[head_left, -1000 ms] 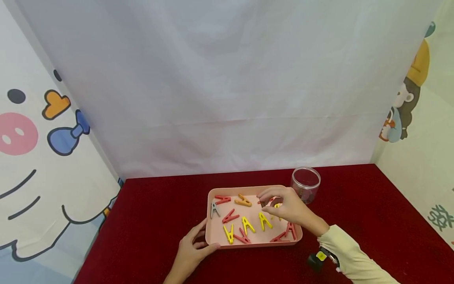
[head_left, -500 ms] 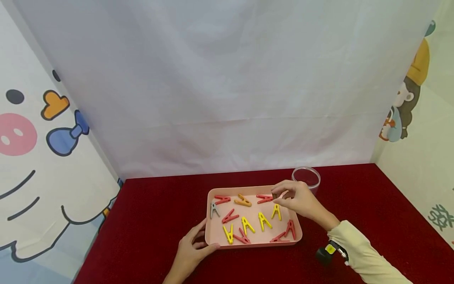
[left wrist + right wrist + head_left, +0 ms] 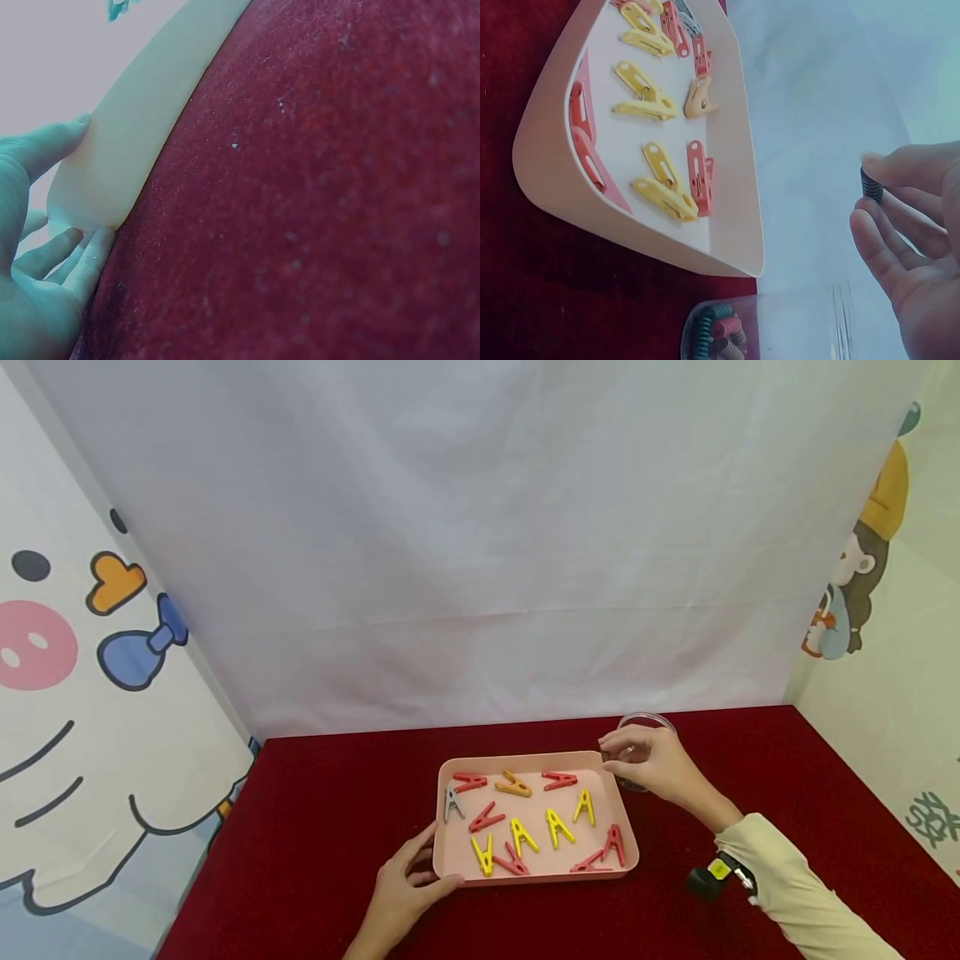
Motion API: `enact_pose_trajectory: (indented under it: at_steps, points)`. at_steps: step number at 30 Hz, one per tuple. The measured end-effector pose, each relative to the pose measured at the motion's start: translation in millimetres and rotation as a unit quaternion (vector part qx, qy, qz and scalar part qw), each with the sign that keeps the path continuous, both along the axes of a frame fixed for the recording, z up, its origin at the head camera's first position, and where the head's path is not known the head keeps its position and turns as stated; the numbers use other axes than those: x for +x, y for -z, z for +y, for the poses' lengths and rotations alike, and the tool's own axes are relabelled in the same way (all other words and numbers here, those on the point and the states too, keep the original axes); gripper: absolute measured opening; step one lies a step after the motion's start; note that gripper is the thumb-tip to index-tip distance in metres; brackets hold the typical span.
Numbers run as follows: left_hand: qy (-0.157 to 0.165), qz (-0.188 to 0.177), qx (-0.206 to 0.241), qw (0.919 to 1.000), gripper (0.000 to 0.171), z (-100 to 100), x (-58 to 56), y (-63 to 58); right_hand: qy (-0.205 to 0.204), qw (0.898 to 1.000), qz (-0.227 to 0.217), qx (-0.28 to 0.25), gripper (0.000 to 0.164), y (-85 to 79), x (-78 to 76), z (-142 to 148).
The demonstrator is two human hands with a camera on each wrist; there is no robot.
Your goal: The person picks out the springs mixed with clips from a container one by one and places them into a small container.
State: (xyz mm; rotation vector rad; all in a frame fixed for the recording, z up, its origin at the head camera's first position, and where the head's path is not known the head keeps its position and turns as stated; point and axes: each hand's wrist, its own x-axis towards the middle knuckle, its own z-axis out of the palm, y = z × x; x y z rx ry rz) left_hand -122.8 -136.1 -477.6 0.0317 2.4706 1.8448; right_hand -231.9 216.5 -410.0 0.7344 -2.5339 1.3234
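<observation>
Head view: a pink tray sits on the red desk, holding a scatter of clothespins in red, yellow, orange and one grey. The left hand rests at the tray's near left corner, thumb against the front wall and fingers relaxed along the left side, gripping nothing. The right hand is raised just past the tray's far right corner, pinching a small dark spring between thumb and fingertips, right above the clear plastic jar that stands on the desk beside the tray. A pale sleeve covers the right forearm. A white sheet hangs behind the desk, with cartoon-printed panels at either side.

Left wrist view: the left hand shows at the lower left, its thumb laid against the tray wall and straight fingers touching the tray's corner where it meets the red desk.

Right wrist view: the right hand holds the ribbed dark spring pinched at its fingertips. Below it the jar shows several coiled springs, green and reddish, lying inside. The tray lies just beside the jar, with yellow clothespins and red ones spread over its floor.
</observation>
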Motion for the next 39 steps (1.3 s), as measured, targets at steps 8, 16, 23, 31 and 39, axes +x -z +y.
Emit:
enact_pose_trajectory:
  at_steps: [8,16,23,31,39]
  points:
    - [0.002,0.002,0.004,1.0000,0.074,-1.3,0.6,-0.8,0.012,1.000,0.006,0.003,0.020,-6.7,-3.2,5.4]
    - [0.003,0.005,0.003,1.0000,0.075,-2.2,1.8,-1.5,0.034,0.999,0.001,0.028,0.023,-9.8,-7.5,17.5]
    - [0.002,0.004,-0.013,0.9999,0.075,-2.2,1.3,-3.1,0.071,0.996,-0.007,0.047,0.026,-9.1,-15.7,30.6]
    - [0.007,0.001,-0.006,1.0000,0.076,-5.4,-2.9,6.4,0.114,0.990,0.024,0.084,0.020,-5.7,-20.5,38.2]
    - [0.006,0.015,-0.035,0.9993,0.076,-7.5,-12.5,28.7,0.139,0.981,0.048,0.124,0.011,2.3,-24.6,41.5]
